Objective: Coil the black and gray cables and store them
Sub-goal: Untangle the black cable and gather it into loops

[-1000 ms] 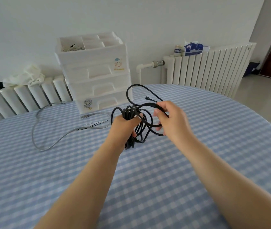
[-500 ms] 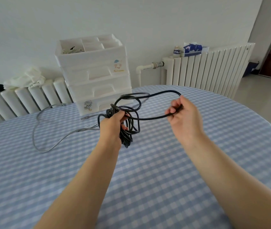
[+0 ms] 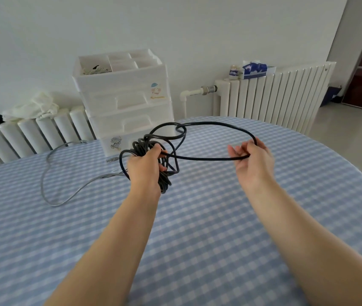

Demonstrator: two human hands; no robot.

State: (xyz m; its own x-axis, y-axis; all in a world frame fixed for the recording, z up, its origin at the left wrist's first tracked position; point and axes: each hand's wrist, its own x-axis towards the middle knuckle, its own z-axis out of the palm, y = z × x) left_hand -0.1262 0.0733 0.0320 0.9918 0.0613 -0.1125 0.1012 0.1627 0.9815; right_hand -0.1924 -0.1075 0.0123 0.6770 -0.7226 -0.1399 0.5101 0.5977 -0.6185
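Two cables unstored, head view: black cable point(image 3: 206, 159) mostly bundled in fist-curled left hand point(image 3: 146, 165), free loop pinched by right hand point(image 3: 253, 161) with spare fingers spread; gray cable point(image 3: 50, 173) uncoiled on table point(image 3: 197, 217) beside drawer unit point(image 3: 127, 102).

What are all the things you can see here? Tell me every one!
black cable: one, black, held up between both hands
gray cable: one, gray, lying loose on the table
table: one, blue and white checks
drawer box: one, white, at the table's far edge
radiators: two, white, by the wall
cloth: one, white, on the left radiator
tissue box: one, blue, on the right radiator
left hand: grips the coiled bundle
right hand: holds a loop
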